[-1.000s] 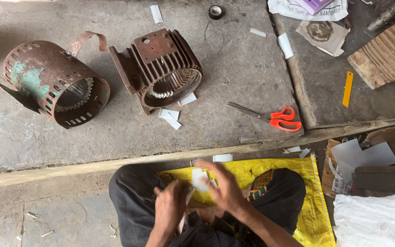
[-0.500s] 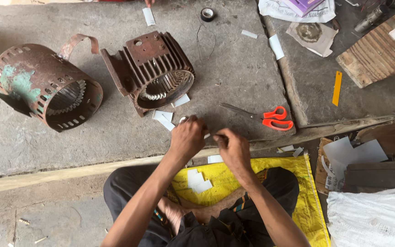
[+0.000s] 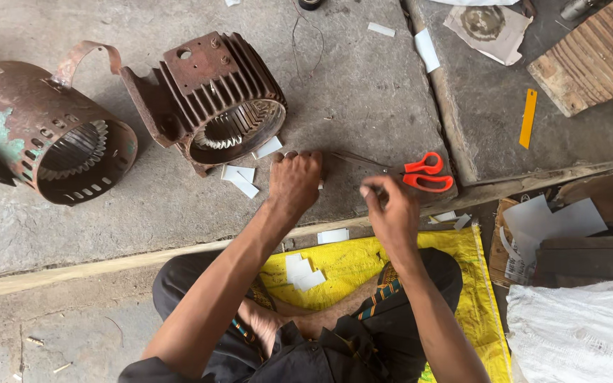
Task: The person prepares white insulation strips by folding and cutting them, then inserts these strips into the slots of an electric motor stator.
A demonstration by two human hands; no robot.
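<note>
Nearby, ribbed rusty motor housing (cylindrical).

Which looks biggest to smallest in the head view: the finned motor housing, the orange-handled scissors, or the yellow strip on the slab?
1. Finned motor housing, clearly largest.
2. Orange-handled scissors.
3. Yellow strip, shorter and thinner; it lies slightly farther away, so that gap is less sure.
</note>
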